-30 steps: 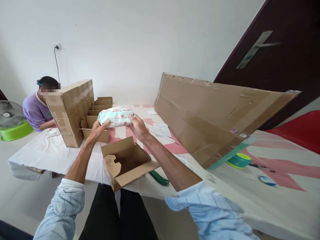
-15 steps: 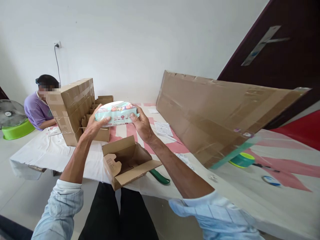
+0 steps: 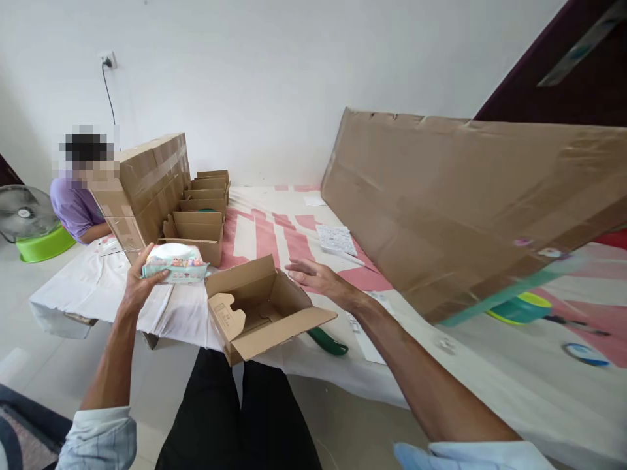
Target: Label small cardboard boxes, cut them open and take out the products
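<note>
My left hand [image 3: 140,281] grips one end of a pack of wet wipes [image 3: 175,264], pale green and white with a printed front. The pack is held above the table's near edge, left of an open cardboard box [image 3: 267,313]. That box's flaps stand apart and its visible inside is bare brown card. My right hand [image 3: 318,277] holds nothing; its fingers are stretched out beside the box's far right edge. A dark green curved object [image 3: 329,341] lies partly under the box's right flap.
Stacked taped cartons [image 3: 147,189] and a row of open boxes [image 3: 198,228] stand at left. A person in purple [image 3: 76,202] sits behind them, near a fan [image 3: 27,212]. A large cardboard sheet [image 3: 455,202] leans at right. Papers [image 3: 336,239] and a tape roll [image 3: 585,354] lie on the tablecloth.
My right hand has let go of the wipes and come down toward the open box. My left hand has carried the pack left and lower. The view has shifted slightly.
</note>
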{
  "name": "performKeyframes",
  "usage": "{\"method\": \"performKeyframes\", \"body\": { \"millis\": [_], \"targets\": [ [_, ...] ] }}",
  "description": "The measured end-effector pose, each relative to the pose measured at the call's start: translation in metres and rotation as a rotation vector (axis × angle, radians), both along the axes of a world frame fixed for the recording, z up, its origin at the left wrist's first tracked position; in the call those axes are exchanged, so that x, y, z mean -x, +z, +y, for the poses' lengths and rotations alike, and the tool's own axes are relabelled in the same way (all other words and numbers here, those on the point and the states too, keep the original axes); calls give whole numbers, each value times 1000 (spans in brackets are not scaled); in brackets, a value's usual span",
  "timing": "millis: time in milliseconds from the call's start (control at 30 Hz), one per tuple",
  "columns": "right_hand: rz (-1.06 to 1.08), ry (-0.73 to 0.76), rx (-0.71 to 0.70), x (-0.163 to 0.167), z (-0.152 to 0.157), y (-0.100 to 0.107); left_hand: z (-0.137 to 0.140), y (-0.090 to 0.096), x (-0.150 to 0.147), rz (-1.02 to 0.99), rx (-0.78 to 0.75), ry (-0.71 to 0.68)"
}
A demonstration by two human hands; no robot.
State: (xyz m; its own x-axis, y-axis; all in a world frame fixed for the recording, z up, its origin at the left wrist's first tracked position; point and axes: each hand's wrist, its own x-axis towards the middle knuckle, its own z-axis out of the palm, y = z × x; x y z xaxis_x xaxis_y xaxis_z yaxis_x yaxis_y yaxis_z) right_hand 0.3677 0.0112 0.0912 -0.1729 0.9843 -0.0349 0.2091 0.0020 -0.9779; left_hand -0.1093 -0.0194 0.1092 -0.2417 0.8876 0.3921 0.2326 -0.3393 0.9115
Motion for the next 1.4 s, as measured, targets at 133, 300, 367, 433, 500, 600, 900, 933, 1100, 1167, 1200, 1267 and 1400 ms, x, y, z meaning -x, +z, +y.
{"method": "performKeyframes", "body": {
  "millis": [133,300,367,433,500,600,900,933,1100,1167,1200,1267,1400],
  "targets": [
    [88,26,72,13,4,-16,11,-39,-1,35,143,-51],
    [116,86,45,24,-1,-21,47,-68,-15,86,147,-96],
    [102,64,14,26,-4,-22,63,-74,-20,106,129,-112],
    [93,54,4,28,-7,-23,77,-77,-24,134,91,-119],
    [102,60,17,31,-10,-25,90,-80,-26,148,65,-131],
    [150,49,74,33,-12,-28,103,-85,-28,148,79,-151],
    [183,-87,121,31,-15,-32,105,-105,-18,159,143,-46],
    [186,-106,127,32,-15,-32,104,-106,-15,171,152,-30],
    [155,-177,93,34,-21,-37,98,-107,-5,340,152,87],
    [132,-232,52,34,-24,-43,89,-106,-9,435,148,175],
    [125,-259,22,34,-26,-46,83,-106,-13,489,136,227],
    [123,-300,-39,32,-28,-55,68,-105,-23,599,97,313],
    [137,-323,-48,26,-34,-79,46,-101,-48,758,195,302]
  ]
}}
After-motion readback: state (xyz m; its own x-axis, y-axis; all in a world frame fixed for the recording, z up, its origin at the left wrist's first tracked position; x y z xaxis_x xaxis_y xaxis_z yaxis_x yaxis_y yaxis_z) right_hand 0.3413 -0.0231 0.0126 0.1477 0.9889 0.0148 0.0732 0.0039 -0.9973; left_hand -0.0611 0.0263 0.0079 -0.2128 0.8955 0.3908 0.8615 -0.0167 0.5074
